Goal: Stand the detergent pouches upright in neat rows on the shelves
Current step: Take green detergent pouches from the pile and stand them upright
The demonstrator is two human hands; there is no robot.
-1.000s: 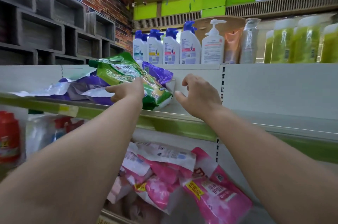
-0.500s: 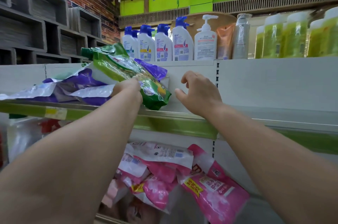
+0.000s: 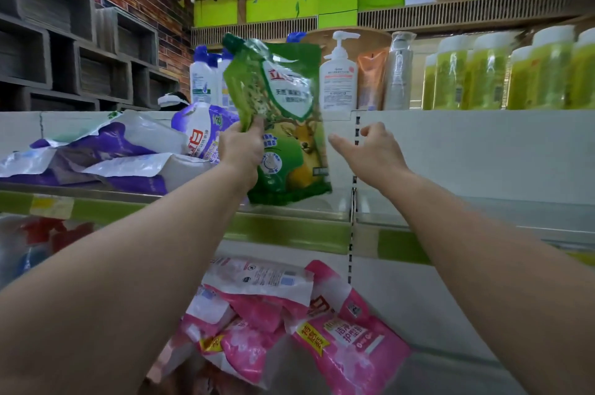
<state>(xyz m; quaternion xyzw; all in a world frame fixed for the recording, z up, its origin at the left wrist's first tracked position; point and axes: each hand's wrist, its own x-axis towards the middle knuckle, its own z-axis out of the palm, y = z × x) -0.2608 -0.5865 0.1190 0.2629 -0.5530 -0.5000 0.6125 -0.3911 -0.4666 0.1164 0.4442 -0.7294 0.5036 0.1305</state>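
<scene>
The left hand [image 3: 240, 146] covers the green pouch's [image 3: 289, 124] lower left edge, and its fingers wrap behind, out of sight. Behind that pouch, blue-capped bottles [image 3: 204, 79] are half hidden. Far left of the fingers, red items [image 3: 58, 233] blur beyond telling.

bare shelf [image 3: 450, 211] right of green pouch [image 3: 289, 124], purple pouches [image 3: 106, 156] crowding left

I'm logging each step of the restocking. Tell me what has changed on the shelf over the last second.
The left hand has swung the green pouch from lying slanted on the purple pouches up to nearly upright, its base at the shelf edge, its grip unchanged. The right hand remains open beside it, holding nothing. The purple pile and the pink pouches below lie as before.
</scene>
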